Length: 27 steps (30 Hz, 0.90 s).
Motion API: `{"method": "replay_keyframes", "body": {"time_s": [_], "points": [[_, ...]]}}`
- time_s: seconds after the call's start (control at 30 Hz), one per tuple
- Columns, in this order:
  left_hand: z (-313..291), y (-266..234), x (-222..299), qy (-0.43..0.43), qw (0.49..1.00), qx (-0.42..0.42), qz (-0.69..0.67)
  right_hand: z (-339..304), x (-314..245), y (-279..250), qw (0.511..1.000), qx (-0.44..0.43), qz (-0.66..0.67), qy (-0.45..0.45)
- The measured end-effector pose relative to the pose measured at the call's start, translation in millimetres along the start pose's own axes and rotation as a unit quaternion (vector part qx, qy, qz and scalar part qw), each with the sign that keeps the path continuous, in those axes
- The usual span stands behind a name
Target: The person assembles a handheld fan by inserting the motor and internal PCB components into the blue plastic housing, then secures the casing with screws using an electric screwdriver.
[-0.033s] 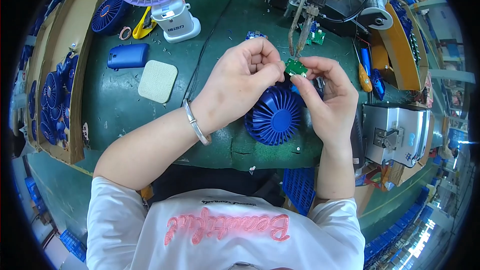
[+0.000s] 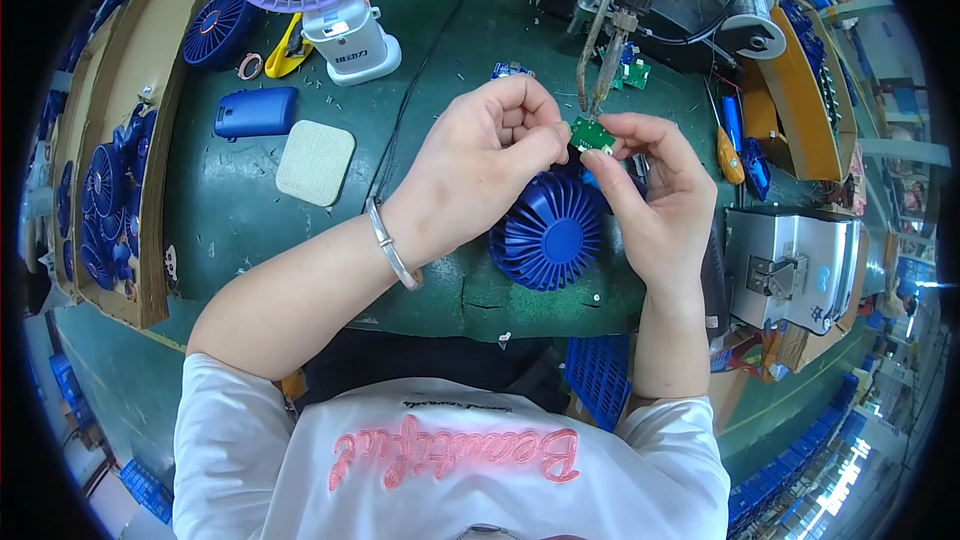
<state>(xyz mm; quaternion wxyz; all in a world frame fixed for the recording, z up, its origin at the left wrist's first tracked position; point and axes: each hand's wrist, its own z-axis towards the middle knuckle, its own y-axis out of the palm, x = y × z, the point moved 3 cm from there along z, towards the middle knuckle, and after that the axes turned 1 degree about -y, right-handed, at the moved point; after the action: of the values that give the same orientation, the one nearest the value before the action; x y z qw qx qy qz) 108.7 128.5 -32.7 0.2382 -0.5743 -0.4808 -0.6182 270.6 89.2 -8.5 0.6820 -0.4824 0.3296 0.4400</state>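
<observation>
My right hand [image 2: 660, 190] pinches a small green circuit board [image 2: 592, 135] between thumb and forefinger. Right above the board come the metal tips of a soldering machine [image 2: 605, 60]; I cannot tell whether they touch it. At the board's left edge, the thumb and fingers of my left hand [image 2: 490, 155] are pressed together. What they grip, perhaps something thin, is too small to make out. Below both hands lies a blue handheld fan [image 2: 550, 240], its upper part partly hidden by my right hand.
At left, a cardboard box [image 2: 155, 240] holds blue fan parts. A purple-topped white fan [image 2: 350, 35], a blue casing [image 2: 256, 112] and a pale square pad [image 2: 316, 163] lie nearer. To the right are a solder wire spool [image 2: 750, 15], a screwdriver [image 2: 730, 155] and a silver metal box [image 2: 785, 265].
</observation>
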Motion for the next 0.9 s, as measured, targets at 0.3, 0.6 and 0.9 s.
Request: {"method": "replay_keyframes", "body": {"time_s": [0.3,0.6,0.9], "points": [[1.2,3.4,6.0,0.01,1.0,0.01,0.012,-0.6,-1.9,-1.9,1.0,0.007,0.023,-0.005],[4.0,3.8,11.8,0.02,1.0,0.002,0.022,0.8,-4.1,-1.3,0.999,0.019,0.035,-0.015],[2.9,4.3,13.9,0.024,0.999,0.0,0.038,-0.2,-5.6,-2.3,0.999,0.021,0.037,-0.031]]}}
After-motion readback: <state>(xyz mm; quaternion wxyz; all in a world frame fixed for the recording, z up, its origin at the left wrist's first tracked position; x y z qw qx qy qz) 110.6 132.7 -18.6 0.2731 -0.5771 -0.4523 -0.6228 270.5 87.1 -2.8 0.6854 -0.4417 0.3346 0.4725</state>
